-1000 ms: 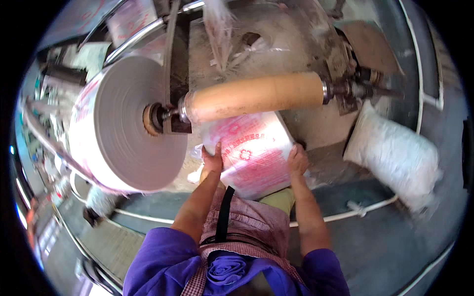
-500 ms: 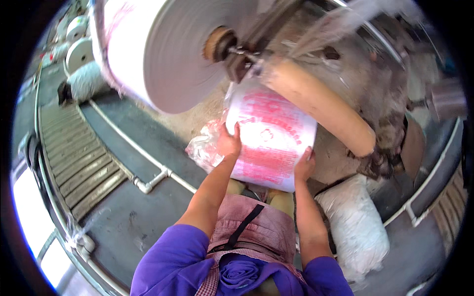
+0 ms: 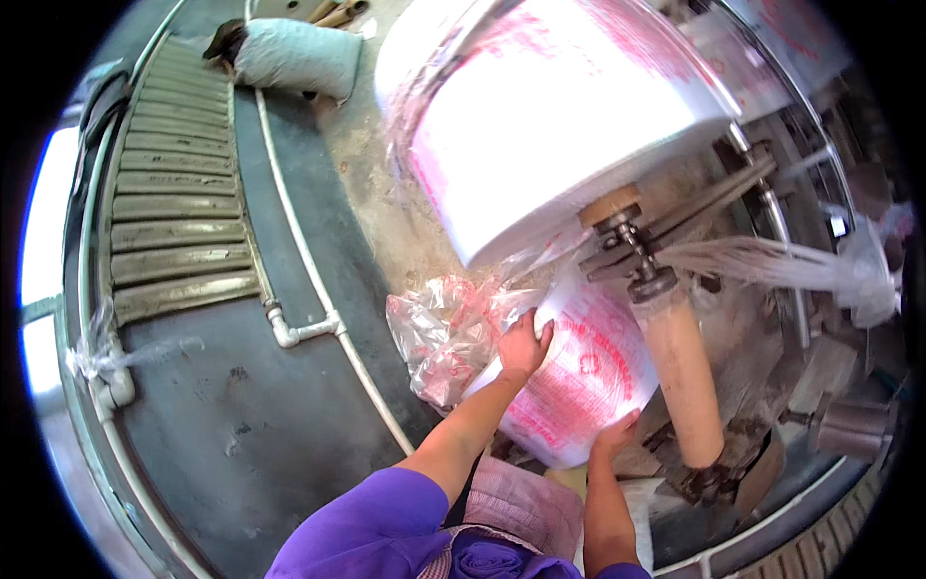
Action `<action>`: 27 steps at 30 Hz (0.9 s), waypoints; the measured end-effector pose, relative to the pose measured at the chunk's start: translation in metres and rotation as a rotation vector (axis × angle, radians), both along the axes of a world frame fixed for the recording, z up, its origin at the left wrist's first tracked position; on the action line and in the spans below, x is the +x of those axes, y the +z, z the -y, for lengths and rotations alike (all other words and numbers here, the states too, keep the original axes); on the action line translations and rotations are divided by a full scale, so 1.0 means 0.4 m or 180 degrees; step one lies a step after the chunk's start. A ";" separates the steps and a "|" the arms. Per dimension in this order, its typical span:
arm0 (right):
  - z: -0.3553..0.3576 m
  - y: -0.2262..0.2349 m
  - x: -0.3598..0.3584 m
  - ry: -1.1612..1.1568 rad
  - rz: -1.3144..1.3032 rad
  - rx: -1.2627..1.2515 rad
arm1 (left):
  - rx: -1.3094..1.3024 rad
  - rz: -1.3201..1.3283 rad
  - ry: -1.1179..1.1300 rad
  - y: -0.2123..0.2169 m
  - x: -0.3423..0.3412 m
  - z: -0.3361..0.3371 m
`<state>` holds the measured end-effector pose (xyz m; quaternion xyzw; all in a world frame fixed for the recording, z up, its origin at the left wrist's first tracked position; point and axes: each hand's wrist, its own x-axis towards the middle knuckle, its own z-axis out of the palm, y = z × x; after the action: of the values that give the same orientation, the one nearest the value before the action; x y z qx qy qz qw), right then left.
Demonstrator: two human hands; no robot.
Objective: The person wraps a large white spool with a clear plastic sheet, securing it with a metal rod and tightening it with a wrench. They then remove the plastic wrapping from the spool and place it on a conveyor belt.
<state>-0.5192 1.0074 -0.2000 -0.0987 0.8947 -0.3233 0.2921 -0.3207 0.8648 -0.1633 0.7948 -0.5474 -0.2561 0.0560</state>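
Note:
A white roll of plastic film with red print [image 3: 579,372] is right in front of me, below the large roll. My left hand [image 3: 526,345] grips its left side near the top, thumb apart from the fingers. Lower down on the right edge, my right hand [image 3: 617,434] holds the same roll, its fingers partly hidden. Crumpled clear film with red print [image 3: 444,333] bunches beside my left hand. Above hangs a much larger white film roll [image 3: 569,106] with red marks, mounted on a shaft.
A tan cardboard-like tube [image 3: 680,376] slants down at the right, close to my right hand. White pipes [image 3: 289,212] and a slatted floor strip [image 3: 178,207] run along the left. A pale stuffed sack [image 3: 299,58] lies at the far left. Metal machine bars [image 3: 772,207] stand at the right.
The view has swung left, so the rolls and the tube appear farther right. Both hands stay on the smaller film roll. More of the crumpled film shows beside it.

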 end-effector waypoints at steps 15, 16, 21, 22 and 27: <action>-0.132 -0.058 0.098 -0.0609 0.0096 0.0166 | 0.0189 -0.0140 -0.0678 0.003 0.016 0.065; -0.145 -0.057 0.115 -0.0692 0.0076 0.0166 | 0.0164 -0.0176 -0.0787 0.003 0.014 0.072; -0.095 0.025 0.165 -0.1152 0.0264 0.0381 | 0.0006 -0.0241 -0.1042 -0.007 0.006 0.069; -0.083 0.040 0.163 -0.1125 0.0243 0.0365 | 0.0007 -0.0234 -0.1043 -0.008 0.003 0.070; -0.095 -0.011 0.120 -0.0702 -0.0379 0.0282 | 0.0073 -0.0132 -0.1046 -0.011 -0.041 0.092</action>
<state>-0.4712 1.0455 -0.2043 -0.0057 0.9293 -0.3072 0.2052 -0.3373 0.8282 -0.1677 0.6896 -0.6658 -0.2844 0.0156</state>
